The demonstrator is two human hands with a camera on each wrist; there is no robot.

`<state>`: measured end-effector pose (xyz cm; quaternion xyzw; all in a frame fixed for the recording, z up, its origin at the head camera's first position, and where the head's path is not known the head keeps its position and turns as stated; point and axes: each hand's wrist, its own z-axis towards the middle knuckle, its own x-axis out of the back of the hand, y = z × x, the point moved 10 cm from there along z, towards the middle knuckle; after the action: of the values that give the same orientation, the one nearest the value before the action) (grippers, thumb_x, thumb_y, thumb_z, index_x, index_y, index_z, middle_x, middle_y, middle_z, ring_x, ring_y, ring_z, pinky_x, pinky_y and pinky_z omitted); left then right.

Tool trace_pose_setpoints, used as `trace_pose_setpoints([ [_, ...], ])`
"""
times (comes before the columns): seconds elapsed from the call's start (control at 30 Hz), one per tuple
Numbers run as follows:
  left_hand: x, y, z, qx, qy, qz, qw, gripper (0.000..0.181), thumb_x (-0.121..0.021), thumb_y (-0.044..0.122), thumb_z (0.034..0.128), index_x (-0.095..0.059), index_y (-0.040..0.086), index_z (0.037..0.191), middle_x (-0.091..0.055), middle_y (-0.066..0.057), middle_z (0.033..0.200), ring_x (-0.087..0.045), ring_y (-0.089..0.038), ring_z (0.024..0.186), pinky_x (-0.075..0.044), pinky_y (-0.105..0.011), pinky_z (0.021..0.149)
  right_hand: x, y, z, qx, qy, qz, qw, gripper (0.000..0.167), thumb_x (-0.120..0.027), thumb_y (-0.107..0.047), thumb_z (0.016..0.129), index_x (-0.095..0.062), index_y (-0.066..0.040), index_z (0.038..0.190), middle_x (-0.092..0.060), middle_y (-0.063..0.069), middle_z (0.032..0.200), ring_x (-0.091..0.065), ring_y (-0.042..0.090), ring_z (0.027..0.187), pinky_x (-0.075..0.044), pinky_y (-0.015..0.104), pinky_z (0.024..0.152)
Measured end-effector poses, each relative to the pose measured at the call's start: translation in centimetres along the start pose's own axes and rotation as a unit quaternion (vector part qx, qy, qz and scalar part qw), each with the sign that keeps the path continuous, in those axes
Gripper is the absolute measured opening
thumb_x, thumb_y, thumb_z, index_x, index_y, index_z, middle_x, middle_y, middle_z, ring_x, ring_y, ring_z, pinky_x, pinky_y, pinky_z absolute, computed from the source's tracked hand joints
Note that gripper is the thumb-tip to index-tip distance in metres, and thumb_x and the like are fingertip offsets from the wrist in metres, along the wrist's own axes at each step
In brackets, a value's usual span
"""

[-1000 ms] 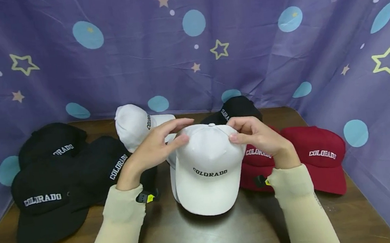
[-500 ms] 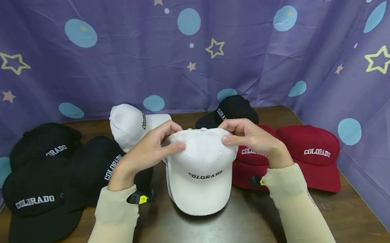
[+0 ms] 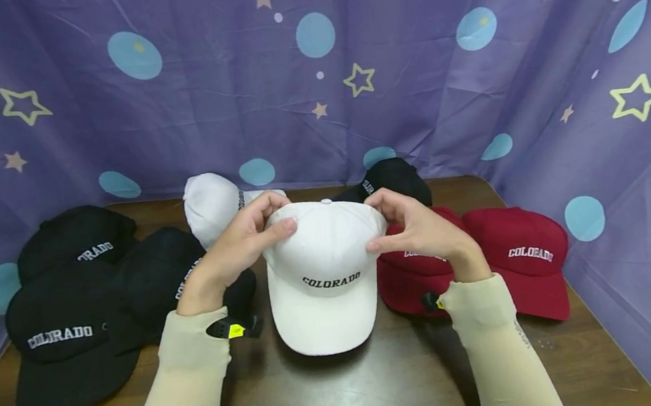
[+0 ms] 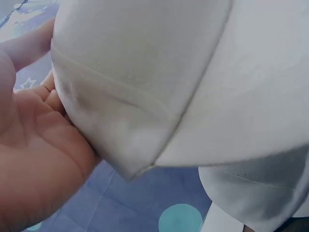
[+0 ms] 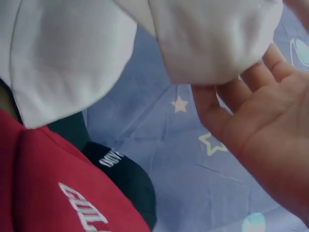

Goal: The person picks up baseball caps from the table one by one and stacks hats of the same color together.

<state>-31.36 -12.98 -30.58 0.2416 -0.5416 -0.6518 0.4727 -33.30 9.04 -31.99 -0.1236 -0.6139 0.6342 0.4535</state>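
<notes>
A white cap (image 3: 325,250) lettered COLORADO faces the camera in the middle, its brim toward the near side. My left hand (image 3: 240,249) grips its left side, thumb on the front and fingers behind. On the other side my right hand (image 3: 426,235) holds it the same way. In the left wrist view the left hand (image 4: 43,145) lies along the crown of the cap (image 4: 130,72). The right wrist view has the right hand's fingers (image 5: 231,94) curled behind the cap (image 5: 212,43), with a second white cap (image 5: 72,58) apart from it.
Several black caps (image 3: 60,307) lie at the left of the brown table (image 3: 348,401). Another white cap (image 3: 208,206) and a black cap (image 3: 398,178) are at the back. Red caps (image 3: 517,241) sit at the right, before a purple curtain (image 3: 405,53).
The white cap in my hands has moved slightly up and left, and the white cap behind it is now hidden in the head view. Both hands have moved with it.
</notes>
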Motion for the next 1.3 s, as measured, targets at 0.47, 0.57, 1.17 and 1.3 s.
trace_pose_setpoints([
  [0.47,1.1,-5.1,0.1,0.135,0.015,0.052,0.9893,0.043,-0.076,0.018,0.0983,-0.055,0.006,0.134,-0.064,-0.012,0.126,-0.059,-0.024,0.117,-0.051,-0.032,0.097,-0.6,4.1,1.1,-0.050,0.014,0.062,0.9968,0.041,-0.076,-0.004,0.096,-0.055,-0.004,0.132,-0.069,0.017,0.112,-0.071,0.028,0.095,-0.062,0.039,0.085],
  [0.57,1.5,-5.9,0.1,0.145,0.026,0.051,0.9878,0.045,-0.077,0.020,0.0978,-0.055,0.008,0.135,-0.063,-0.011,0.128,-0.057,-0.025,0.119,-0.050,-0.035,0.099,-0.8,4.9,1.4,-0.062,0.020,0.060,0.9960,0.041,-0.075,-0.005,0.097,-0.056,-0.004,0.133,-0.069,0.017,0.110,-0.071,0.027,0.095,-0.061,0.037,0.085],
  [1.17,2.6,-8.9,0.2,0.174,0.063,0.071,0.9801,0.053,-0.073,0.027,0.1020,-0.053,0.005,0.145,-0.054,-0.016,0.143,-0.048,-0.031,0.133,-0.038,-0.049,0.115,-1.3,7.9,2.0,-0.114,0.052,0.022,0.9919,0.043,-0.076,-0.013,0.099,-0.060,-0.007,0.138,-0.068,0.013,0.118,-0.067,0.026,0.101,-0.059,0.042,0.088],
  [1.3,2.9,-9.2,0.4,0.176,0.071,0.100,0.9767,0.054,-0.073,0.028,0.1022,-0.054,0.004,0.147,-0.054,-0.016,0.145,-0.048,-0.032,0.129,-0.040,-0.048,0.111,-1.1,7.9,2.1,-0.111,0.064,-0.011,0.9917,0.045,-0.078,-0.016,0.098,-0.061,-0.007,0.139,-0.067,0.013,0.117,-0.067,0.026,0.099,-0.058,0.051,0.090],
])
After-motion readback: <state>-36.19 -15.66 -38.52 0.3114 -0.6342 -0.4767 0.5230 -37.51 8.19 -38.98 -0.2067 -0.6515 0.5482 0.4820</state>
